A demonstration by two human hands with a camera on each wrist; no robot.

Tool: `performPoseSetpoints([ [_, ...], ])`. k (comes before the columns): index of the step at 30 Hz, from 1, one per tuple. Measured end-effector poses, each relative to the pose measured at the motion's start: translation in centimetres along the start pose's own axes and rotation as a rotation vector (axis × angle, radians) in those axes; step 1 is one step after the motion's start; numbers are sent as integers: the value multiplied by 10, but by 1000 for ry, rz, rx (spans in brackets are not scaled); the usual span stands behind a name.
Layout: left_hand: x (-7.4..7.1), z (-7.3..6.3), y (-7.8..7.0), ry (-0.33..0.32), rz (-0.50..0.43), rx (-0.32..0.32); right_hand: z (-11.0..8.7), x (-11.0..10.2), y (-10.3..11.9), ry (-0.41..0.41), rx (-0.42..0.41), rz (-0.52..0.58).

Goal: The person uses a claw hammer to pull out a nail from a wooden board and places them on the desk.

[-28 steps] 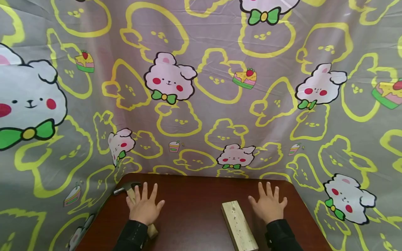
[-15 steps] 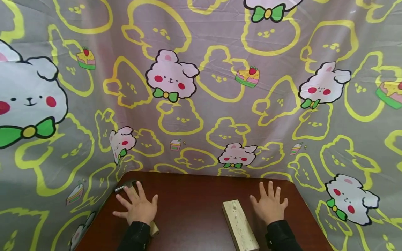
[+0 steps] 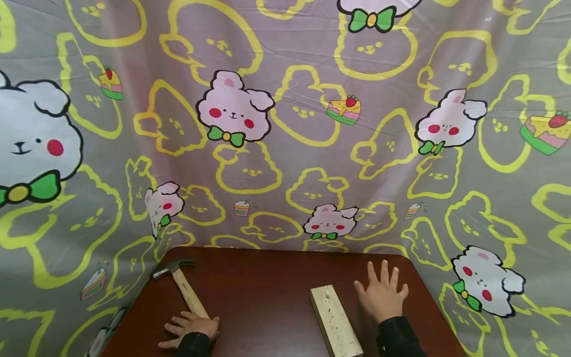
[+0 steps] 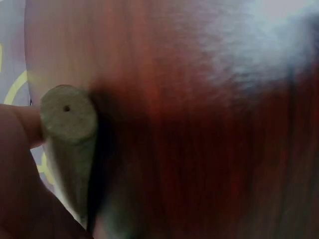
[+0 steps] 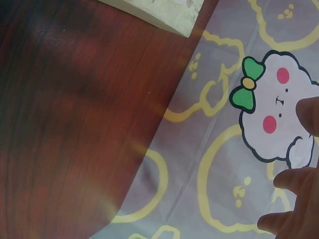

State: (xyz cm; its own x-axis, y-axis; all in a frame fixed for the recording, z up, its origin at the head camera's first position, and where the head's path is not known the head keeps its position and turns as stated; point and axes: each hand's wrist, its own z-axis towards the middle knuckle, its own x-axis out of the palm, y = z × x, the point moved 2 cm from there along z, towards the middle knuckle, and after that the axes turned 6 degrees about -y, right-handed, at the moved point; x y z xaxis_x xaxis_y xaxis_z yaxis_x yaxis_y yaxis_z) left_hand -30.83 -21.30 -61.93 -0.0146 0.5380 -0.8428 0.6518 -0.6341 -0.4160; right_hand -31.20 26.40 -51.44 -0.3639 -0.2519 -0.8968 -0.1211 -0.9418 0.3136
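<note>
A claw hammer (image 3: 191, 295) lies on the table at the left in the head view, its metal head toward the back and its wooden handle slanting toward me. My left hand (image 3: 193, 327) is low over the handle's near end, fingers spread to the left, and covers that end. In the left wrist view the round butt of the hammer handle (image 4: 69, 114) shows right beside the hand (image 4: 22, 184); contact is hard to judge. My right hand (image 3: 382, 296), fingers straight and spread, holds nothing. Just left of it lies a rectangular wooden block (image 3: 334, 320).
The dark red-brown table (image 3: 263, 297) has rounded back corners. A grey curtain (image 3: 285, 124) with yellow outlines and white cartoon animals surrounds it at the back and sides. In the right wrist view the block's corner (image 5: 169, 15) shows near the table edge.
My left hand has moved back toward me and down to the handle's near end, uncovering the hammer head and much of the handle. My right hand and the block stay about where they were.
</note>
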Motion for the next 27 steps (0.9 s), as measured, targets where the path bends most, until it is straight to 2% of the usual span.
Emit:
performPoseSetpoints([
  [5,6,14,8,13,35,64,-1,4,-1,12,6,5],
  [9,4,19,10,11,45,93,-1,6,-2,13,0,10],
  [13,-2,18,11,-10,27,100,-1,9,0,11,-9,14],
  [18,-13,15,12,-56,-32,158,-2,11,2,26,-6,14],
  [21,-21,12,14,-74,-37,184,-3,12,5,39,-5,8],
  [27,-35,4,17,-74,-72,198,-4,14,7,63,1,-8],
])
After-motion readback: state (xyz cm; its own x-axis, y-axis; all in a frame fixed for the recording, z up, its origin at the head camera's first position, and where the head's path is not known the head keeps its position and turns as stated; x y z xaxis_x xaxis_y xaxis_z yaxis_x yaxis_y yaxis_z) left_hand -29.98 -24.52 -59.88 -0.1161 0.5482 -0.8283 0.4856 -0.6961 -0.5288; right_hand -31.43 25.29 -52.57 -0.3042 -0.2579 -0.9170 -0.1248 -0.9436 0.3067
